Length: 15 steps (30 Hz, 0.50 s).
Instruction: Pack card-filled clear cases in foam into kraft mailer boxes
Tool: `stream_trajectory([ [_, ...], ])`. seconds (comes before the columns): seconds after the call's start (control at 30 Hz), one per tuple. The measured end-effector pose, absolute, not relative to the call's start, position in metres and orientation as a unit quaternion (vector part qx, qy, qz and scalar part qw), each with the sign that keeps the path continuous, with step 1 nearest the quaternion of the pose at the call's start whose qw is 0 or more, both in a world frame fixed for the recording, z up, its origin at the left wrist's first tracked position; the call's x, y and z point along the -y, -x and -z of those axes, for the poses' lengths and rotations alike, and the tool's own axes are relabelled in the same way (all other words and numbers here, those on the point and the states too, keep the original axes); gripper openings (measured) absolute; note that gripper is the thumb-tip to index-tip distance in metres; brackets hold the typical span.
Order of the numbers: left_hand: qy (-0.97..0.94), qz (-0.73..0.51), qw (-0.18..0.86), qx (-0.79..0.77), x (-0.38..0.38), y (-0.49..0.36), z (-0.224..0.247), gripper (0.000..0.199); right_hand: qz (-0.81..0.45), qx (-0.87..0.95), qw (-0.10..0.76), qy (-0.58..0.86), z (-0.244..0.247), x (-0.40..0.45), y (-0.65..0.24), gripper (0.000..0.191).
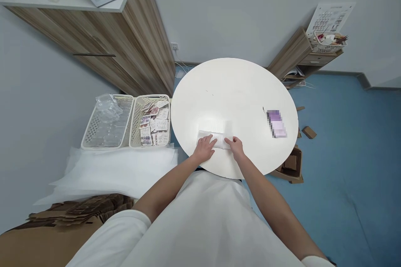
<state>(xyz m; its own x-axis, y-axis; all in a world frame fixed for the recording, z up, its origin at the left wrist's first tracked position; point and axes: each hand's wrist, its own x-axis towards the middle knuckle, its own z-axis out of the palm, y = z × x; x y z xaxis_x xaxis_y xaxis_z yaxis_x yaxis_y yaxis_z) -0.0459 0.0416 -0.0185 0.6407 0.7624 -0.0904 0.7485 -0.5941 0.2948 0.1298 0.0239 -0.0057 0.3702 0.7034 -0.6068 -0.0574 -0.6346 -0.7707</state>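
Note:
A translucent white wrap [222, 140] lies folded flat near the front edge of the round white table [232, 87]. Something pale seems to be inside it, too faint to name. My left hand [205, 148] rests on the left part of the wrap with its fingers spread. At the right end, my right hand [234, 146] has its thumb and fingers closed on the wrap's edge. A purple and white item [277, 124], blurred into blocks, lies on the right side of the table.
Two white baskets stand left of the table, one with clear plastic cases [109, 127], one with printed cards [155, 125]. White sheets [115, 169] and flattened cardboard [69, 219] lie nearer. An open cardboard box [290, 164] is on the floor at right.

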Motion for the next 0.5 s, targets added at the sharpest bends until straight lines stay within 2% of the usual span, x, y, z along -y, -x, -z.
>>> stream_trajectory([
  [0.2, -0.909, -0.012, 0.119, -0.399, -0.033, 0.044, 0.011, 0.053, -0.447, 0.229, 0.36, 0.786, 0.014, -0.023, -0.132, 0.024],
  [0.5, -0.927, 0.0, 0.169, -0.334, -0.018, 0.014, 0.015, 0.058, -0.446, 0.219, 0.373, 0.783, 0.005, -0.003, -0.154, 0.022],
])
